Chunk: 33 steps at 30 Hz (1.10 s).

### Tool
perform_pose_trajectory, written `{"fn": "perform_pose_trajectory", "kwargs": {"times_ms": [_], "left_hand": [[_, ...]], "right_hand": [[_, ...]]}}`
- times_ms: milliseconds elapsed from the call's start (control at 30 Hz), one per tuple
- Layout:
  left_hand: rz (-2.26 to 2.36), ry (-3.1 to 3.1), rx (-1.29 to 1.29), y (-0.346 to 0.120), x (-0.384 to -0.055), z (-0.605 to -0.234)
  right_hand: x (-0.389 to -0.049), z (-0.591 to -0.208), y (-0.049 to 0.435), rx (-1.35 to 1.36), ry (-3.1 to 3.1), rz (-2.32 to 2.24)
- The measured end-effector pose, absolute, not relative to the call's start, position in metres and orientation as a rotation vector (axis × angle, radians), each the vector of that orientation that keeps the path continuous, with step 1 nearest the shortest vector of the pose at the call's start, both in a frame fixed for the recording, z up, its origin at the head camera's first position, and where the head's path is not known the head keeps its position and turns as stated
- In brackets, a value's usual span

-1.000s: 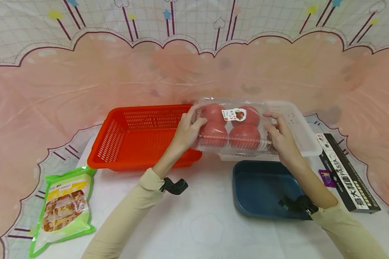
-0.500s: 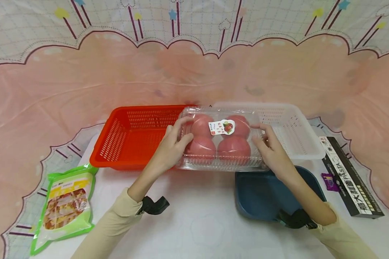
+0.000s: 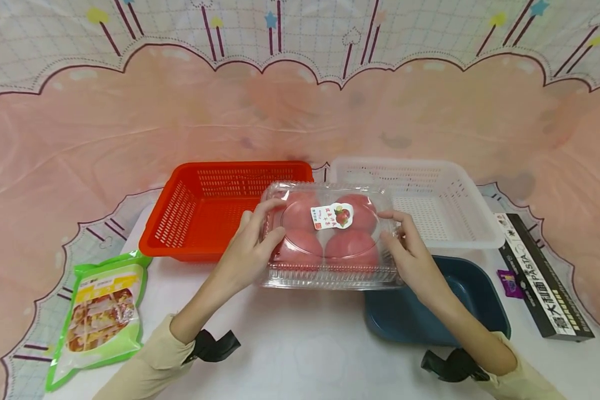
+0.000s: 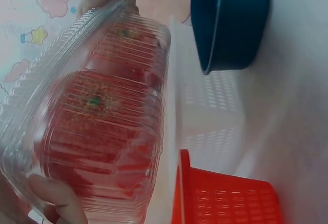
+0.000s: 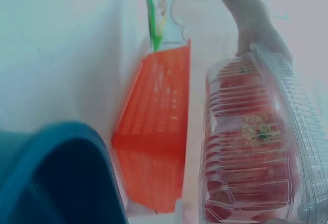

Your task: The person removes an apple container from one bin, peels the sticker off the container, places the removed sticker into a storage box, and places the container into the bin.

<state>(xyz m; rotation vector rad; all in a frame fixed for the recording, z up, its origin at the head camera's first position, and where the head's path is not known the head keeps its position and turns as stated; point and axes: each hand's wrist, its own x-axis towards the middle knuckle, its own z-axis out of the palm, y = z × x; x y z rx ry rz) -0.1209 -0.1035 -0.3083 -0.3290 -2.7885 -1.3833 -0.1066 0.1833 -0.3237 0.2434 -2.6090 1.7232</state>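
In the head view, both hands hold a clear plastic fruit box in the air, with several round red fruits inside and a white label on its lid. My left hand grips the left end, thumb on the near side of the lid. At the opposite end, my right hand pinches the edge between thumb and fingers. The box overlaps the red basket's near right corner in that view. Through its ribbed side in the left wrist view, the red fruit shows a green-centred end.
A red basket and a white basket stand at the back. Below my right forearm is a dark blue tray. A black pasta box and small purple packet lie right; a green food bag lies left.
Both hands have brought the fruit box toward me, down and to the left in the head view, away from the white basket. The grip at both ends stays the same.
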Motion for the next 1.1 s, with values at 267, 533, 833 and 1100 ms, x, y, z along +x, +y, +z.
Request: {"fn": "perform_pose_trajectory", "kwargs": {"times_ms": [267, 533, 833, 1100], "left_hand": [[-1.380, -2.816, -0.286, -0.112, -0.106, -0.319], [-1.367, -2.826, -0.230, -0.116, -0.093, -0.323], [-1.314, -2.862, -0.233, -0.123, -0.068, -0.321], [-1.242, -2.908, -0.225, -0.131, -0.048, -0.326]], "right_hand": [[-0.100, -0.334, 0.174, 0.250, -2.592, 1.766], [-0.092, -0.348, 0.163, 0.198, -2.535, 1.788], [-0.077, -0.356, 0.158, 0.312, -2.627, 1.780], [-0.066, -0.362, 0.155, 0.430, -2.630, 1.792]]}}
